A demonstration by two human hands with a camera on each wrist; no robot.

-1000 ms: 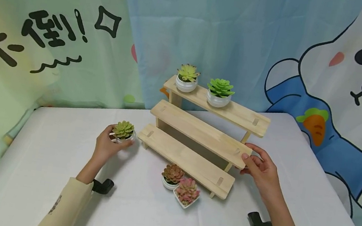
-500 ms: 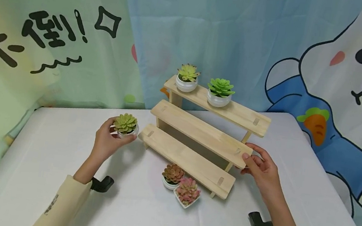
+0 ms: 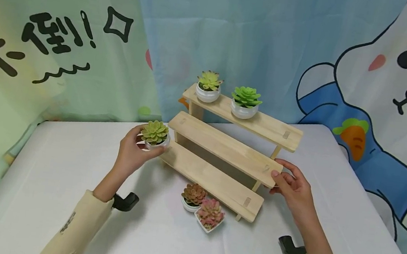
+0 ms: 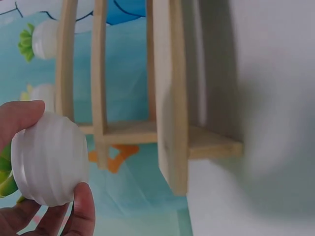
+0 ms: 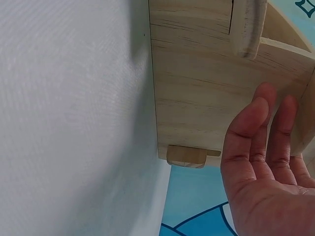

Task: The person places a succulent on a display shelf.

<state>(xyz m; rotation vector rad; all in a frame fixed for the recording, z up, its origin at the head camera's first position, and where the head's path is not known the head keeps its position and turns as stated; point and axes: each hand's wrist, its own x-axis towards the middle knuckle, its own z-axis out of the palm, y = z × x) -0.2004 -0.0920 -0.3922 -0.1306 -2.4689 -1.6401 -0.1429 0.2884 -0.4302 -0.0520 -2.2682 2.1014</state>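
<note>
My left hand (image 3: 130, 151) grips a small green succulent in a round white pot (image 3: 155, 133), fingers and thumb around the pot. It is raised off the table, beside the left end of the bottom step of a three-tier wooden plant stand (image 3: 220, 147). The left wrist view shows the ribbed white pot (image 4: 51, 160) side-on, apart from the boards. At the stand's right end, my right hand (image 3: 295, 192) holds the middle board, thumb on top and fingers below. On the top board sit a yellow-green succulent (image 3: 208, 87) and a bright green succulent (image 3: 245, 102), both in white pots.
In front of the bottom step, a brown succulent (image 3: 193, 195) and a pink succulent in a square white pot (image 3: 210, 214) stand close together on the white-covered table (image 3: 172, 247). A printed curtain (image 3: 269, 37) hangs behind the stand.
My left hand has lifted the potted succulent and carried it rightward and away from me, up to the stand's left end. The right hand keeps its place on the middle board.
</note>
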